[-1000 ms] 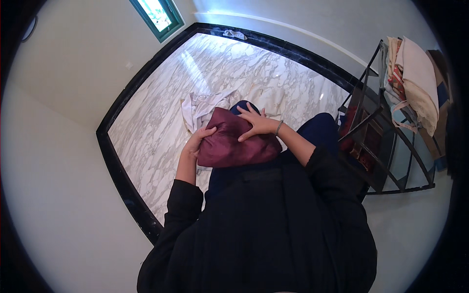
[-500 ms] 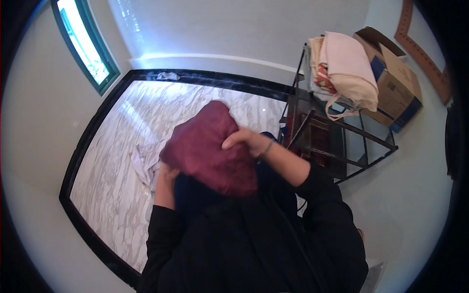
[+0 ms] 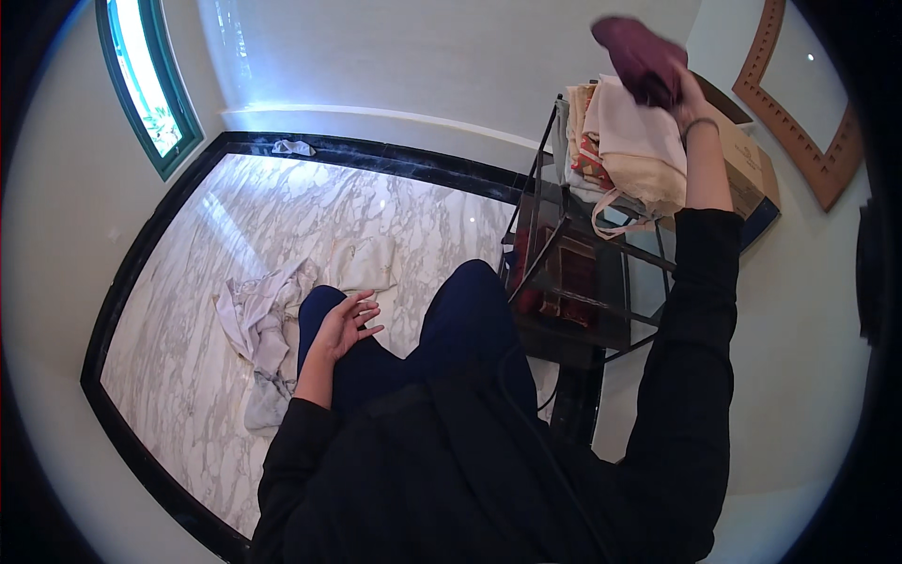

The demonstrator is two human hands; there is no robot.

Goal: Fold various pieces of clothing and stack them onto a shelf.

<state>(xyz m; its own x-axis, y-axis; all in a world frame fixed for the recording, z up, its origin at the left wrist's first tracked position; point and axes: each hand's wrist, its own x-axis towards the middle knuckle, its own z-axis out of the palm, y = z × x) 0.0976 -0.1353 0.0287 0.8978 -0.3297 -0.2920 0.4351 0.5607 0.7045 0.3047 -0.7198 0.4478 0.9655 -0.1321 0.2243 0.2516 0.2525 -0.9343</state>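
Observation:
A folded maroon cloth hangs from my right hand, which grips its lower right end. That arm reaches far out to the right, holding the cloth just above the stacked folded fabrics on the rack. My left hand rests over my left knee, palm partly up, fingers apart and holding nothing. Beyond that knee, a folded cream cloth lies on the marble floor. To the left of it is a crumpled pale lilac cloth, with a greyish one nearer me.
The dark metal rack with glass shelves stands at my right, with dark red items on its lower shelf. A cardboard box sits beside the fabrics. A small pale cloth lies by the far black skirting. A wooden frame hangs on the right wall.
The maroon cloth has gone from over my lap, where both hands held it, up and right to above the rack. My left hand has let go of it. The cream cloth is now visible.

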